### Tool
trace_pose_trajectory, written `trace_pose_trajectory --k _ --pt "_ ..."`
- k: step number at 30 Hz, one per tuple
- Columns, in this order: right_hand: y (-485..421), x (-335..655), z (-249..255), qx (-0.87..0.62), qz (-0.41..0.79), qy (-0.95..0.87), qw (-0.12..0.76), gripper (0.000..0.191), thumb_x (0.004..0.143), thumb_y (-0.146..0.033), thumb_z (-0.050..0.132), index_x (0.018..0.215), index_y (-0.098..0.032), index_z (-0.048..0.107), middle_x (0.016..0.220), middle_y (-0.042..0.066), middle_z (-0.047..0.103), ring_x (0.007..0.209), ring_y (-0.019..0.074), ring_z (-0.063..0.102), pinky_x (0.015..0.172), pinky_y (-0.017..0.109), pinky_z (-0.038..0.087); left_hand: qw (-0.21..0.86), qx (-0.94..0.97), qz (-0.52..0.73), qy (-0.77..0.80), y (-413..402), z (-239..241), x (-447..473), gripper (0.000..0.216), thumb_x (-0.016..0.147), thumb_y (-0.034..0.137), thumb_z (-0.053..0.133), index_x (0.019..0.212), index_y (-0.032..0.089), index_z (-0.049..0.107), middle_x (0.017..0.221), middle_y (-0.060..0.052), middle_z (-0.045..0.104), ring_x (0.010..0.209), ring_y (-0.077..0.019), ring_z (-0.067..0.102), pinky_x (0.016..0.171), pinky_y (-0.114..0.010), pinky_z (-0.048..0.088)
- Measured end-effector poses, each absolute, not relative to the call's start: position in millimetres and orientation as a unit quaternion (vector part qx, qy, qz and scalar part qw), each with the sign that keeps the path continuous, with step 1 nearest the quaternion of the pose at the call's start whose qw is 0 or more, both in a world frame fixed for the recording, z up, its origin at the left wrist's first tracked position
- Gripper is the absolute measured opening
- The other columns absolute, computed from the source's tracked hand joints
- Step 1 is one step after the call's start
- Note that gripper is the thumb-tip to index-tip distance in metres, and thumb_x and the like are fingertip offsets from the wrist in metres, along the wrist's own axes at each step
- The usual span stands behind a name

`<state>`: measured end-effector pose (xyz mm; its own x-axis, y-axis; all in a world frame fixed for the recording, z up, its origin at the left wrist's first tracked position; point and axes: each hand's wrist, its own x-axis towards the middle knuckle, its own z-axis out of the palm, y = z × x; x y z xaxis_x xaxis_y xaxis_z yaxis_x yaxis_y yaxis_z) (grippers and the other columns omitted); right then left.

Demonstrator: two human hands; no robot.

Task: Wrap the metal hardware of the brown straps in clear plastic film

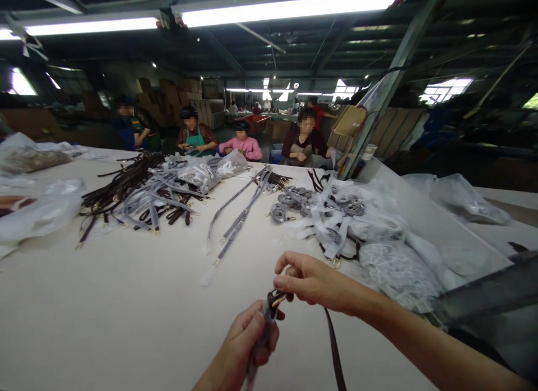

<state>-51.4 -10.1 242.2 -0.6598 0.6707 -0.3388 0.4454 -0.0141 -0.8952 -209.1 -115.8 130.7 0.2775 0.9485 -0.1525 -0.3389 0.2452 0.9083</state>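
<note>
Brown leather makes up the narrow dark strap (335, 352) that runs down the lower centre of the frame toward the bottom edge, its upper end fitted with a small gold-coloured metal clasp (275, 297). At lower centre, the left hand (247, 346) is clenched around a thin clear plastic sleeve (261, 346), fingers wrapped tight, just below the clasp. Slightly above and to its right, the right hand (311, 279) pinches the clasp end between thumb and fingertips, its forearm stretching toward the lower right corner. Both hands hover over the bare front of the wide white worktable (105, 312). In the middle left of the frame lies a loose heap of dark brown straps (121, 186) mixed with sleeved ones, and 2 long sleeved straps (235, 217) lie stretched out at centre. Right of centre sits a cluster of coiled grey straps (294, 200) beside crumpled clear plastic bags (386, 240). At the far edge of the table, in the upper middle, 4 seated people (244, 142) bend over their own work under long fluorescent tube lights (290, 7)
</note>
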Motion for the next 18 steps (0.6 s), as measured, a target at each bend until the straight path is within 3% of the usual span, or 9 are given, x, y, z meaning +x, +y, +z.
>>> trace_pose_trajectory --k 3,7,10,12,15,18 --pt "-12.9 -46.7 240.2 -0.365 0.568 -0.721 0.159 0.03 0.072 -0.026 0.072 0.092 -0.021 0.05 0.079 -0.006 0.061 0.066 0.0089 0.054 0.059 0.021 0.041 0.697 0.398 0.457 0.383 -113.1 135.1 -209.5 0.053 0.082 0.065 0.053 0.093 0.014 0.054 0.06 0.005 0.045 0.048 -0.0064 0.028 0.048 -0.024 0.017" --pt "-16.1 -43.5 239.8 -0.382 0.495 -0.767 0.142 0.017 0.073 -0.018 0.066 0.084 -0.02 0.052 0.072 -0.005 0.059 0.063 0.0106 0.054 0.059 0.024 0.042 0.672 0.441 0.426 0.415 -110.8 143.5 -212.5 0.039 0.077 0.051 0.067 0.077 0.016 0.053 0.065 0.002 0.049 0.06 -0.0097 0.041 0.058 -0.025 0.03" --pt "-15.7 -39.6 242.0 -0.405 0.455 -0.781 0.137 0.007 0.076 -0.017 0.063 0.078 -0.02 0.057 0.063 -0.006 0.055 0.058 0.0094 0.048 0.053 0.023 0.036 0.677 0.431 0.451 0.392 -111.2 144.6 -214.0 0.043 0.061 0.032 0.08 0.094 0.017 0.057 0.079 0.002 0.052 0.071 -0.0111 0.043 0.063 -0.024 0.032" --pt "-15.4 -36.1 241.9 -0.381 0.462 -0.786 0.152 0.006 0.08 -0.019 0.063 0.076 -0.02 0.059 0.063 -0.006 0.055 0.057 0.0095 0.048 0.053 0.023 0.037 0.667 0.427 0.459 0.403 -111.9 143.2 -213.7 0.043 0.06 0.021 0.076 0.099 0.017 0.058 0.079 0.003 0.049 0.071 -0.0096 0.041 0.062 -0.023 0.031" --pt "-18.2 -30.7 234.6 -0.294 0.393 -0.846 0.206 0.007 0.08 -0.014 0.063 0.08 -0.021 0.061 0.094 0.002 0.065 0.086 0.0149 0.062 0.075 0.027 0.05 0.708 0.369 0.449 0.401 -112.1 141.1 -212.8 0.026 0.067 0.023 0.07 0.088 0.016 0.057 0.063 0.007 0.039 0.054 -0.0058 0.029 0.051 -0.023 0.022" --pt "-25.2 -28.4 219.4 -0.226 0.199 -0.917 0.26 0.012 0.081 -0.01 0.062 0.081 -0.022 0.061 0.127 0.009 0.06 0.124 0.0249 0.053 0.101 0.042 0.046 0.772 0.285 0.458 0.335 -111.5 140.9 -213.8 0.035 0.067 0.035 0.076 0.087 0.017 0.053 0.058 0.01 0.035 0.046 -0.0027 0.02 0.047 -0.022 0.012"
